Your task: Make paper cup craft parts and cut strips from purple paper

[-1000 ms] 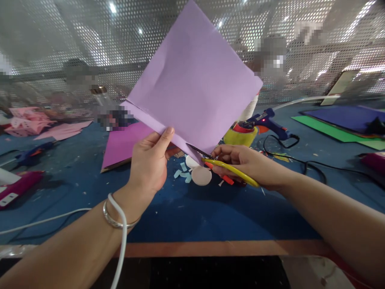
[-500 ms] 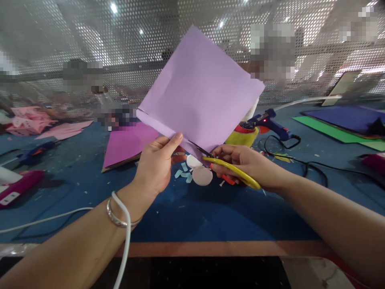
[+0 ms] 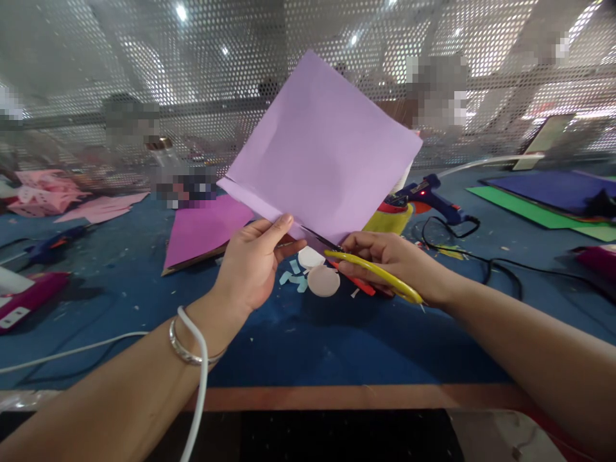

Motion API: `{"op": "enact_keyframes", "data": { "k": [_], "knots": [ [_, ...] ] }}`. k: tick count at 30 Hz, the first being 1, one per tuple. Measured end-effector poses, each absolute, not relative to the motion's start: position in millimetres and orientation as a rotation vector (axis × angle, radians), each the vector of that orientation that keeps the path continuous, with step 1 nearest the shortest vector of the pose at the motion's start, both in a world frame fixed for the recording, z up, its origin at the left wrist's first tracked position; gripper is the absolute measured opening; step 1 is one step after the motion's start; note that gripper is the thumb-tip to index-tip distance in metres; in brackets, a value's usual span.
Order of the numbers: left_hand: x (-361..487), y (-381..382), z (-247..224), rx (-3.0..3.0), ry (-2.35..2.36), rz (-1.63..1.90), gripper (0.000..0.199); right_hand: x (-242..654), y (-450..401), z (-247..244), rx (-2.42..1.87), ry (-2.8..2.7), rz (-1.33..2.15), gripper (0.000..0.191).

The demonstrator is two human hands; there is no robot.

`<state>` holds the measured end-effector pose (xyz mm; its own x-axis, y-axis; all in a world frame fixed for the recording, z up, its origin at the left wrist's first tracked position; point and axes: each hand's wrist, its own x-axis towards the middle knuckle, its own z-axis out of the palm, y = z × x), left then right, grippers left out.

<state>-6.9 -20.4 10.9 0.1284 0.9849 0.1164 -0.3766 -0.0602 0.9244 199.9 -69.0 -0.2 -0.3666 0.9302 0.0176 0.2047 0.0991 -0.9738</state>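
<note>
A light purple sheet of paper (image 3: pixel 320 144) is held up in front of me, tilted with one corner at the top. My left hand (image 3: pixel 255 263) pinches its lower edge between thumb and fingers. A narrow strip along that edge is partly separated from the rest at the left. In my right hand (image 3: pixel 392 260) is a pair of scissors (image 3: pixel 380 273) with yellow handles, its dark blades at the paper's lower edge beside my left fingertips. Below the paper lie white paper circles (image 3: pixel 323 281) and light blue scraps (image 3: pixel 295 280). An orange-red piece (image 3: pixel 359 282) shows beneath my right hand, partly hidden.
On the blue table (image 3: pixel 289 359), a magenta sheet (image 3: pixel 206 224) lies left of centre. A glue gun (image 3: pixel 433 196) with a black cord sits at right, near green and purple sheets (image 3: pixel 553 196). Pink paper pieces (image 3: pixel 48 192) and another glue gun (image 3: pixel 58 242) are at left. Perforated metal panels stand behind.
The purple sheet has dipped slightly at its top corner. The scissors' yellow handle has shifted a little down and right. Both hands keep their hold in nearly the same place.
</note>
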Motion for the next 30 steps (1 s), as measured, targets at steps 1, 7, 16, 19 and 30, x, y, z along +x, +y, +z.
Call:
{"op": "enact_keyframes", "data": {
  "k": [1,7,16,19,30],
  "knots": [
    [-6.8,-20.9,11.6,1.056,0.766,1.313,0.015,199.9,-69.4,0.0,-1.141,-1.682,1.312,0.031],
    [-6.3,-23.6,13.7,1.078,0.740,1.276,0.008,200.5,-69.7,-0.4,-1.208,-1.691,1.244,0.034],
    [-7.0,-25.1,10.4,1.118,0.735,1.238,0.010,201.0,-69.3,-0.5,-1.187,-1.722,1.244,0.033],
    [-5.8,-25.5,9.6,1.116,0.728,1.229,0.011,200.8,-68.9,-0.5,-1.196,-1.741,1.242,0.032],
    [-5.3,-24.3,6.4,1.096,0.747,1.221,0.009,201.9,-69.4,-1.7,-1.238,-1.743,1.228,0.038]
  ]
}}
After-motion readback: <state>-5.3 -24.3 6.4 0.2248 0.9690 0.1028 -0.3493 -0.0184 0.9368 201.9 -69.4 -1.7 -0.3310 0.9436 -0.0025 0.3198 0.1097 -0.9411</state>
